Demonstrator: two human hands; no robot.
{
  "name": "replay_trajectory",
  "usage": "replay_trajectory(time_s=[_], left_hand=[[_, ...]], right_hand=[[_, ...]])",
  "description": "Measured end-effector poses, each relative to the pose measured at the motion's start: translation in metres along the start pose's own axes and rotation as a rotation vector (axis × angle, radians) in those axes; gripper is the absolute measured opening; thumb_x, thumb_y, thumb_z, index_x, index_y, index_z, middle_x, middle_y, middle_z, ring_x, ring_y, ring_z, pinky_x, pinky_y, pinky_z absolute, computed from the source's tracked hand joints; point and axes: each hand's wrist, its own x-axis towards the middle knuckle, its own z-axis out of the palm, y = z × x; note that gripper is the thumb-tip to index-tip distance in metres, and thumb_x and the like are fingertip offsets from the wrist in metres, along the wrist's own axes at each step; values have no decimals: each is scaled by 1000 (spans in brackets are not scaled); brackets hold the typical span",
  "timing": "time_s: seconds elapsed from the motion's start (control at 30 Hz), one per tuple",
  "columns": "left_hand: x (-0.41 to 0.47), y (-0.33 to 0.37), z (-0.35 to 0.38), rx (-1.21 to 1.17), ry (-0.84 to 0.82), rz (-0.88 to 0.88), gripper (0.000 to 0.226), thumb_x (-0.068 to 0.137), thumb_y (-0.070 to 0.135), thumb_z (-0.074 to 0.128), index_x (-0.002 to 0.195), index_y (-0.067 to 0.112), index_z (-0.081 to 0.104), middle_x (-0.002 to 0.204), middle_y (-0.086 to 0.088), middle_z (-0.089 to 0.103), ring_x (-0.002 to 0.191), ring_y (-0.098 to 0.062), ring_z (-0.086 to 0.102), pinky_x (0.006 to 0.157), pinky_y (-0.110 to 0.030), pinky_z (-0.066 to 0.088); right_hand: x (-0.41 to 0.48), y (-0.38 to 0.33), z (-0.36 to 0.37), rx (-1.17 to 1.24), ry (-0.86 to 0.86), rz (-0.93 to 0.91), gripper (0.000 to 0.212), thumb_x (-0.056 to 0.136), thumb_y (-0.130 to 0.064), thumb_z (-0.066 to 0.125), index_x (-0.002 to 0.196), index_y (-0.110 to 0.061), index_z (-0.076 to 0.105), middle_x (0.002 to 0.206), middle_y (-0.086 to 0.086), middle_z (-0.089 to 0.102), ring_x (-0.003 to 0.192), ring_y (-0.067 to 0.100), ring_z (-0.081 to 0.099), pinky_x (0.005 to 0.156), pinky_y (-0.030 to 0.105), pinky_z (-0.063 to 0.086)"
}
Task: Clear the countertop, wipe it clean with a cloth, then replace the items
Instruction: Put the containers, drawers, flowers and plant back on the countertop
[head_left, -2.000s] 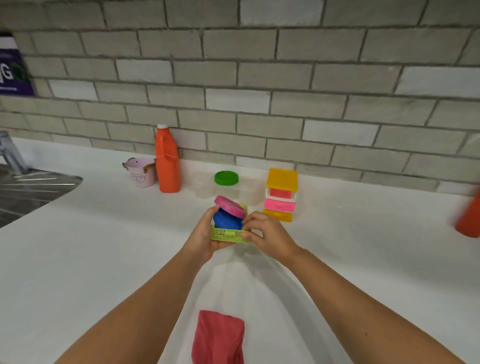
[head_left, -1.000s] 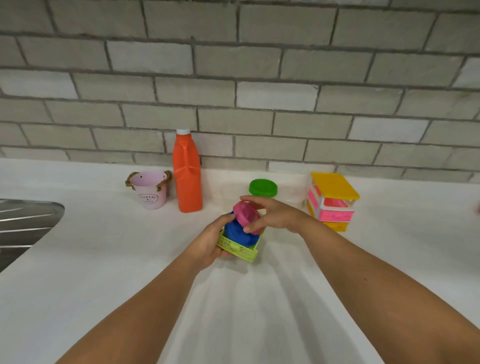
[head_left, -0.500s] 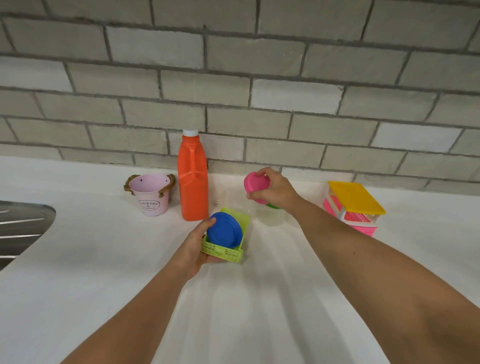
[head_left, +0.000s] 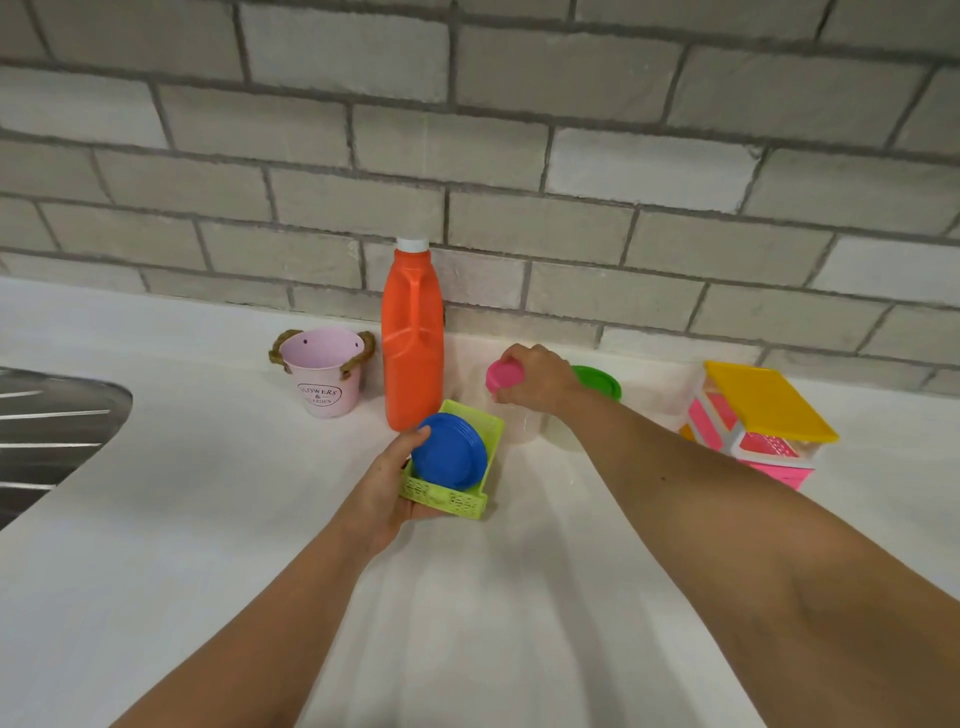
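Countertop (head_left: 208, 519) restocking: my right hand (head_left: 540, 382), gripping the pink lid (head_left: 501, 375), has carried it from basket (head_left: 452, 501) to jar (head_left: 522, 428); my left hand (head_left: 384, 483) grips the basket.

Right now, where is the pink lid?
In the head view the pink lid is centre frame, toward the back of the countertop, gripped by the right hand, between the orange bottle on its left and the green lid on its right.

Bright, even light from above leaves the white countertop (head_left: 182, 519) nearly washed out, with soft fanned shadows beside the forearms (head_left: 701, 519), a faint sheen on the orange bottle (head_left: 413, 353), and wide-angle bending of the brick wall (head_left: 467, 156) toward the slightly soft edges.
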Motion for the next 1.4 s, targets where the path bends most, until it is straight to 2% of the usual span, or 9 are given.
replay_trajectory(time_s=[0.1,0.23,0.5,0.6,0.73,0.87,1.1,1.27,1.4], left_hand=[[1,-1,0,-14,-7,1,29,91,36,48,113,21,59,101,-6,71,82,-23,71,66,-41,58],[3,-3,3,-20,-19,5,27,92,35,46,112,21,60,99,-4,72,80,-22,71,64,-40,58],[3,-6,12,-14,-25,-16,31,92,36,46,116,21,58,102,-7,70,78,-23,71,62,-39,58],[1,-6,16,6,-41,-17,31,92,37,46,115,21,59,101,-7,71,79,-23,71,63,-39,58],[-2,-5,26,34,-46,-16,35,91,39,47,119,20,58,106,-9,70,82,-25,71,67,-40,58],[-5,-6,42,73,-65,-15,36,91,42,46,119,22,58,106,-9,70,83,-26,70,74,-45,57],[-14,-17,84,216,-132,-12,41,92,53,40,118,27,59,107,-5,71,86,-22,71,61,-36,56],[-19,-26,115,232,-157,-54,54,89,62,32,117,26,60,107,-7,71,92,-25,69,70,-43,57],[-18,-30,135,224,-145,-85,57,91,63,28,118,24,60,108,-8,70,95,-26,68,83,-47,54]], right_hand=[[-1,2,4,-87,-59,-12,55,87,-45,57,135,-24,41,138,15,39,128,31,40,106,38,31],[-8,4,16,-393,-172,-16,56,99,-49,17,150,-31,1,157,16,-7,146,30,-7,112,57,-6],[-11,1,13,-325,-201,4,54,100,-48,7,150,-31,-2,157,10,-14,146,24,-14,110,57,-16],[-17,-4,9,-248,-51,-58,54,101,-42,21,151,-27,7,159,9,-2,147,26,-3,113,56,-6],[-36,-17,-4,133,99,-295,43,89,-17,58,132,-19,53,125,7,57,117,23,48,105,34,34],[-64,-15,-20,189,-266,-348,47,85,-4,63,130,-13,55,128,2,53,113,6,46,90,9,31],[-89,12,-28,184,-118,-283,22,82,-11,69,101,-1,65,95,12,64,91,21,56,81,28,43],[-107,33,-46,92,-95,-219,22,90,-9,59,110,-2,64,83,3,58,83,14,48,69,15,38],[-119,53,-56,61,-16,-166,22,94,-13,52,111,-1,60,101,11,64,89,19,52,74,21,38]])
